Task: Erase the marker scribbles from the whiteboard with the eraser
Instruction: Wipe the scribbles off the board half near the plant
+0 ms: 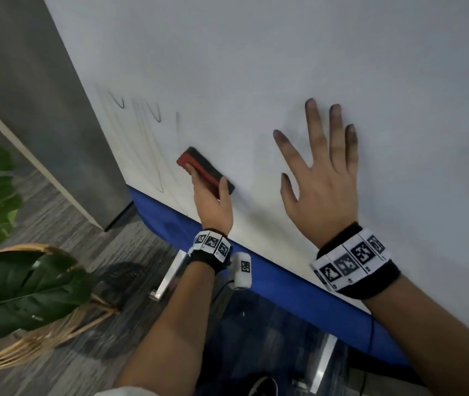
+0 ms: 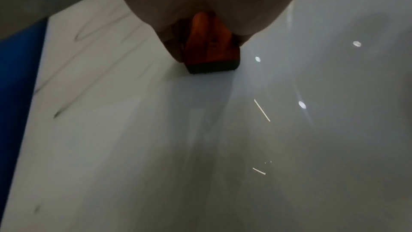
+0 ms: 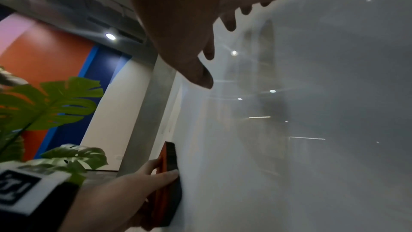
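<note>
Glossy board, felt-and-plastic eraser, woven basket, wood-look floor

The whiteboard (image 1: 256, 67) is smooth and glossy, mirroring ceiling lights in the wrist views, with a blue band (image 1: 284, 278) along its lower edge. The eraser (image 1: 199, 165) has a smooth red plastic back and a dark, matt, felt-like pad (image 2: 211, 67). Soft black cloth wristbands (image 1: 370, 284) carry printed white marker tiles. The basket (image 1: 41, 332) is woven wicker, the plant leaves (image 1: 27, 284) waxy and shiny, the floor (image 1: 84, 238) grey with a wood-grain look, and the stand legs (image 1: 170, 272) brushed metal.

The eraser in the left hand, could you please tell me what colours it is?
The eraser has a red back and a black felt pad, shown best in the head view.
</note>
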Tool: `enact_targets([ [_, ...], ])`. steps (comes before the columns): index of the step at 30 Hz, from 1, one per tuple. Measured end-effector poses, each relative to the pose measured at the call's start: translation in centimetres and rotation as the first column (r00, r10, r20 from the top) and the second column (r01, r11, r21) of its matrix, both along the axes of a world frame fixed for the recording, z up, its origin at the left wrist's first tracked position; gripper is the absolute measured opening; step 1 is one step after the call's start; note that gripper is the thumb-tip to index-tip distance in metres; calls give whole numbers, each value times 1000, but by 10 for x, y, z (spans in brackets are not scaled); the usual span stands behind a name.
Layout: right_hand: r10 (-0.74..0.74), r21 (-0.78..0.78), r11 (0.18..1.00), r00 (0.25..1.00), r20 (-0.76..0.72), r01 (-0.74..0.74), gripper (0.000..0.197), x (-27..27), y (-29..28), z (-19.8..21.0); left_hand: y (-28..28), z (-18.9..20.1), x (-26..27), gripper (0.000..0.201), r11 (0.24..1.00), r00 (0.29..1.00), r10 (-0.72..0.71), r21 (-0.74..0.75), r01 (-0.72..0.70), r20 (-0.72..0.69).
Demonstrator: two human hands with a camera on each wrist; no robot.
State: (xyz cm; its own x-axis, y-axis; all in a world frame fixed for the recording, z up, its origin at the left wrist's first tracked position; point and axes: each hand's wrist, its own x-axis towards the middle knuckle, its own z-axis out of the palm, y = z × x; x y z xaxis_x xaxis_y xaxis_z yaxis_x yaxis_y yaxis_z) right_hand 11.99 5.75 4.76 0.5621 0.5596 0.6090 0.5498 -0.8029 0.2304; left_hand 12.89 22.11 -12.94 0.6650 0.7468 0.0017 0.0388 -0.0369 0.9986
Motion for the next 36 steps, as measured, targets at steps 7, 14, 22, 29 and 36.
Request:
enact_targets([
  [7,-69,-221,971,990,125,96,82,27,-1,-28,-51,-115,-10,81,868,938,-158,-497,-18,-309],
  [14,-63,-320,941,986,157,111,78,29,-12,-35,-105,-243,-1,81,718,880,-355,-695,40,-316],
  [22,-98,-281,949,982,162,141,81,26,-6,-46,50,-100,16,90,878,956,-18,-461,-124,-291],
  [29,-125,-276,948,983,133,158,89,22,0,-54,73,-78,15,74,910,967,44,-389,-142,-250],
  [36,-118,-356,924,990,82,140,100,24,-11,-55,-53,-115,-13,77,802,967,-115,-596,-45,-227],
])
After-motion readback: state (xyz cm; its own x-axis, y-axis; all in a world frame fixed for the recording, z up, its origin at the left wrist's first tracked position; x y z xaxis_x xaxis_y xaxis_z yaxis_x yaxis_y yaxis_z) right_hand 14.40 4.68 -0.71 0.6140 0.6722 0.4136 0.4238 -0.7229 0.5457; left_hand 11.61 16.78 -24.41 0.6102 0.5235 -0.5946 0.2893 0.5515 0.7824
